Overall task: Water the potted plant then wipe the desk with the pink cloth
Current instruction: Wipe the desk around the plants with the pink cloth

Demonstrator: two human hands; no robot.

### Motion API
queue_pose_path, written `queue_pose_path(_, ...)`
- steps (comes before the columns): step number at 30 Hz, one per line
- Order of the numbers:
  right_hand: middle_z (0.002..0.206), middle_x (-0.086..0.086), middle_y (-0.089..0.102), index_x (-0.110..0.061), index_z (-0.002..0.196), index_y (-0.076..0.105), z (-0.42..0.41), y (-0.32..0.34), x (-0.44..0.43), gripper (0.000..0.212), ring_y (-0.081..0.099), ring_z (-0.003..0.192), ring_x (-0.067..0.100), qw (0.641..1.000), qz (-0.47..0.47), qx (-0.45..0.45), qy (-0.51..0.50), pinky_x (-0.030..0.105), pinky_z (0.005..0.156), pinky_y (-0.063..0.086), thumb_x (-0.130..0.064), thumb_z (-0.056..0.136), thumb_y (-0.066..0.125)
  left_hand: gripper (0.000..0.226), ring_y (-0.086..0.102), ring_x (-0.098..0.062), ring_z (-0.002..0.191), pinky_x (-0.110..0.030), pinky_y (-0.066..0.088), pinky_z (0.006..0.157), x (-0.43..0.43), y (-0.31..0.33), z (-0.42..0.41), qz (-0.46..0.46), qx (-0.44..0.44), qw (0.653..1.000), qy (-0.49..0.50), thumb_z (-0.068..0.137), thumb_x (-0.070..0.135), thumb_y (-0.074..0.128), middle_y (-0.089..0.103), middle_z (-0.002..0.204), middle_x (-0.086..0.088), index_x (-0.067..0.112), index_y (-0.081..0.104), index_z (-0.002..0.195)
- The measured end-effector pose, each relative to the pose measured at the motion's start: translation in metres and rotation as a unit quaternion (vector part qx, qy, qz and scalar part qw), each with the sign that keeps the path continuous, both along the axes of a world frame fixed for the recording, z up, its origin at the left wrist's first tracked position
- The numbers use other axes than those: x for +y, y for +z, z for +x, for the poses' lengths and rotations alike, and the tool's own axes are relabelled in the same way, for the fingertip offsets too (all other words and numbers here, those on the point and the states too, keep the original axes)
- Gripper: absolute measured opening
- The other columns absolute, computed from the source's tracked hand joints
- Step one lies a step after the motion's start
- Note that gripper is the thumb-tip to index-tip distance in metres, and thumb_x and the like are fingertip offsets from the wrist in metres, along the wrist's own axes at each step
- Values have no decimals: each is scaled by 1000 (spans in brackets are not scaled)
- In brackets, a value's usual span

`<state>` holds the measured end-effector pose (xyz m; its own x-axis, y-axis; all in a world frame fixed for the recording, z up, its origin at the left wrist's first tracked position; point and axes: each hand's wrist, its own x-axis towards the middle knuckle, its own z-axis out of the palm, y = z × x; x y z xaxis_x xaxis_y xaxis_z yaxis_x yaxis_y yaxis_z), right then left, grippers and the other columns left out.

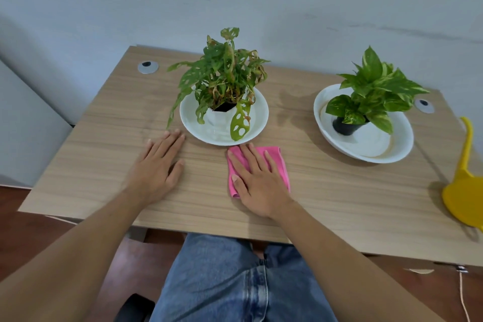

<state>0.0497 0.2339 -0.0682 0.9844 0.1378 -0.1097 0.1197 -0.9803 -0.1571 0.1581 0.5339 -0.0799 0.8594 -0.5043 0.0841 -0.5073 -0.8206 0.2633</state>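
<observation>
Wiping step in hand, by the look of things: right hand (pixel 257 183) flat on the pink cloth (pixel 277 162), fingers (pixel 243 165) spread wide and pressed down rather than curled, nothing pinched or gripped, only held under the palm. Cloth folded into a small pad, lying on the worktop (pixel 326 191) near the middle, just near of the white dish (pixel 261 123) under the left potted plant (pixel 224 78), far edge of the cloth almost touching that dish's rim. Left hand (pixel 159 167) also flat and open on bare wood to the left of the cloth, holding nothing, probably bracing. Second potted plant (pixel 376 91) in its own white bowl (pixel 402 149) toward the right, well apart from the cloth. Yellow watering can (pixel 462 191) parked at the right edge, partly out of view, untouched by either hand. Watering judged done on that evidence, though wet soil impossible to confirm from here. Faint darker patches on the wood between the two dishes, perhaps damp, hard to tell. Next move likely a sweep of the cloth sideways across the open wood, pressure kept even through the palm, path bent around the dish rims so as not to nudge them, drooping leaves of the left plant close above the cloth's far side to be avoided.
</observation>
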Motion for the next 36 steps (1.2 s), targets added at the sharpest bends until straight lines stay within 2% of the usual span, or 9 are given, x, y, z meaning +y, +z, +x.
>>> queue_pose_path(6, 182, -1, -11, -40, 172, -7, -3, 0, -2, 64, -19, 166, 18, 1000, 14, -21, -2, 53, 134, 0, -54, 112, 12, 72, 2, -8, 171, -52, 10, 140, -1, 0, -1, -6, 5, 1000, 5, 110, 54, 29, 10, 185, 14, 31, 17, 177)
queue_pose_path(12, 181, 2, -15, -50, 168, -14, -2, 0, -5, 61, -22, 165, 31, 1000, 7, -15, -1, 56, 134, -3, -58, 112, 11, 71, 3, -6, 171, -50, 8, 140, 1, -1, 0, -2, -1, 1000, 5, 111, 54, 30, 11, 185, 15, 31, 18, 177)
queue_pose_path(18, 180, 2, -22, -53, 167, -15, -2, 4, -35, 60, -24, 165, 30, 1000, 3, -5, -4, 55, 134, -4, -58, 113, 12, 71, 4, -7, 171, -51, 11, 139, 2, -3, 1, 1, -6, 1000, 4, 111, 55, 30, 12, 185, 13, 30, 18, 177)
queue_pose_path(28, 182, 2, -13, -61, 163, -15, 48, 10, -108, 57, -14, 167, 30, 993, 7, 5, -114, 56, 134, -4, -63, 113, 11, 71, 5, -9, 171, -48, 10, 140, 0, 2, 0, 1, -5, 1000, 9, 111, 55, 33, 14, 185, 13, 30, 20, 177)
queue_pose_path(31, 182, 1, -8, -64, 163, -13, 66, 8, -114, 56, -11, 168, 29, 989, 10, 9, -150, 54, 133, -6, -63, 112, 10, 71, 8, -9, 171, -48, 11, 139, 0, 4, -1, -5, -9, 1000, 11, 111, 54, 35, 17, 184, 12, 30, 23, 176)
queue_pose_path(36, 182, 0, -9, -59, 165, -15, 58, 4, -99, 58, -10, 168, 29, 985, -4, -3, -170, 57, 134, 0, -60, 111, 9, 70, 8, -7, 171, -47, 10, 140, -1, 6, -2, -12, -3, 1000, 13, 111, 54, 34, 17, 184, 14, 31, 23, 176)
